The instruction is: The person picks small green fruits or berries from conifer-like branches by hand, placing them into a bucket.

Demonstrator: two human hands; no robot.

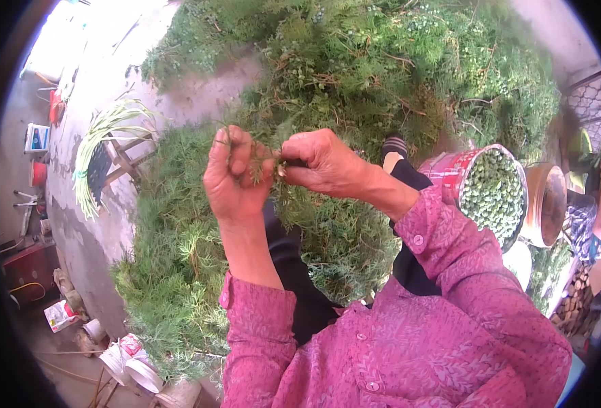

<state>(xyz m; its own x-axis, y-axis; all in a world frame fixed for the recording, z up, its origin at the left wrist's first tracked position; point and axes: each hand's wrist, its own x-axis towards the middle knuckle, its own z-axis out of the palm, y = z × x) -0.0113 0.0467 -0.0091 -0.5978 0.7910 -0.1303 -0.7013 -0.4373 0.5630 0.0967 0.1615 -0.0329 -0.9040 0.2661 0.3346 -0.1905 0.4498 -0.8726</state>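
Left hand [236, 180]: palm up, fingers half curled, steadying a small, feathery green sprig [281, 171]. Right hand [324, 163]: closed, thumb and forefinger pinching the same sprig, which is held between the two hands above the lap. Handling, as judged: very light, soft at the tips, springy at the stem; best gripped by the stem, as fine tips may snap off. Below and around: green conifer cuttings [178, 272], heaped loosely. On the right: red-and-white round bucket [443, 168], filled with small pale-green berries [492, 194]; beside it, an orange-brown round tub [553, 204]. Surface: grey, stained concrete floor [86, 258]. Left side of room: bundle of long, pale-green stalks [86, 153] draped over a low wooden stool [125, 163].
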